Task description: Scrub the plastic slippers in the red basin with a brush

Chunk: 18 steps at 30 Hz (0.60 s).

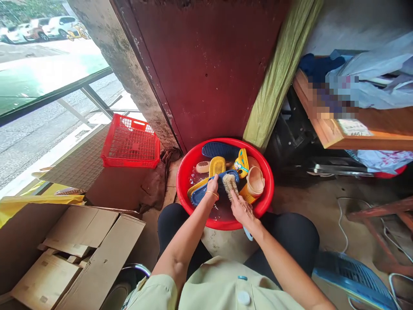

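Note:
My left hand [213, 187] is closed around a blue slipper [197, 196], holding it tilted over a red basin [270, 186]. In my right hand [242, 211] is a scrub brush [230, 183], its pale bristles against the slipper. Water and bits of foam show in the basin. Around my hands lie a yellow slipper [217, 165], a navy slipper [220, 150] and a yellow sandal [241, 162] with a coloured decoration. A beige slipper [256, 181] rests at the right side. Near the left wall is a small beige oval thing [202, 167], its kind unclear.
A red plastic crate [135, 146] stands left of the basin, above an open cardboard box [97, 249]. Behind is a dark red door [206, 73] beside a green curtain [280, 73]. On the right are a wooden table [380, 140] and a blue fan [355, 275].

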### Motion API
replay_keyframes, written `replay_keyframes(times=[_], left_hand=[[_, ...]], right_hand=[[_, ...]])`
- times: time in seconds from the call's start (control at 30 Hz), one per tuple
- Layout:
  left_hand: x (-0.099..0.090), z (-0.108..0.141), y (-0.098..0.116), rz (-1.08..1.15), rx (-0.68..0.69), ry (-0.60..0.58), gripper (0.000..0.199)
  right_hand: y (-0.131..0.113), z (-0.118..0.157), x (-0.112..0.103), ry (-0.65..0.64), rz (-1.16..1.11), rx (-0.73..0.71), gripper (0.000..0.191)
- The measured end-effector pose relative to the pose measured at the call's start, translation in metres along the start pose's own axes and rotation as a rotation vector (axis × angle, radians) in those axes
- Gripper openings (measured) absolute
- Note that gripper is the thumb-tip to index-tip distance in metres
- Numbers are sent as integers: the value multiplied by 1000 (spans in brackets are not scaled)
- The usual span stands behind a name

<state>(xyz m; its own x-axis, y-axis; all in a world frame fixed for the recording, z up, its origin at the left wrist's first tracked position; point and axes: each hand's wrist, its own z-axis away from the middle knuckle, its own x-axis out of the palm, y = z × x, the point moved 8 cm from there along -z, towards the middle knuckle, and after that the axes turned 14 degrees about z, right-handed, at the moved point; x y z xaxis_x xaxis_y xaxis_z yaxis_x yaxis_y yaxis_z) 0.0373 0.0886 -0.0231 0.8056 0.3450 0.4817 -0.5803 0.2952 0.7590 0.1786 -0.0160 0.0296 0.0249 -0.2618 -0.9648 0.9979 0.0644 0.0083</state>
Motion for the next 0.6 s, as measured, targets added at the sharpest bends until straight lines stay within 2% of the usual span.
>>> replay_keyframes(times=[0.1, 0.2, 0.33, 0.47, 0.53, 0.6], left_hand=[[0, -7, 1, 84, -76, 36, 54], [8, -7, -5, 216, -182, -7, 62], [22, 7, -20, 258, -317, -79, 65], [22, 15, -18, 344, -280, -75, 62], [22, 15, -10, 384, -250, -88, 62], [26, 12, 0, 405, -235, -141, 64]], right_hand=[[1, 16, 1, -20, 41, -67, 67], [0, 25, -3, -10, 67, -155, 64], [-8, 0, -24, 42, 99, -93, 62], [-13, -32, -47, 77, 92, -57, 59], [-14, -31, -47, 69, 92, -97, 60], [-13, -17, -41, 58, 99, -168, 61]])
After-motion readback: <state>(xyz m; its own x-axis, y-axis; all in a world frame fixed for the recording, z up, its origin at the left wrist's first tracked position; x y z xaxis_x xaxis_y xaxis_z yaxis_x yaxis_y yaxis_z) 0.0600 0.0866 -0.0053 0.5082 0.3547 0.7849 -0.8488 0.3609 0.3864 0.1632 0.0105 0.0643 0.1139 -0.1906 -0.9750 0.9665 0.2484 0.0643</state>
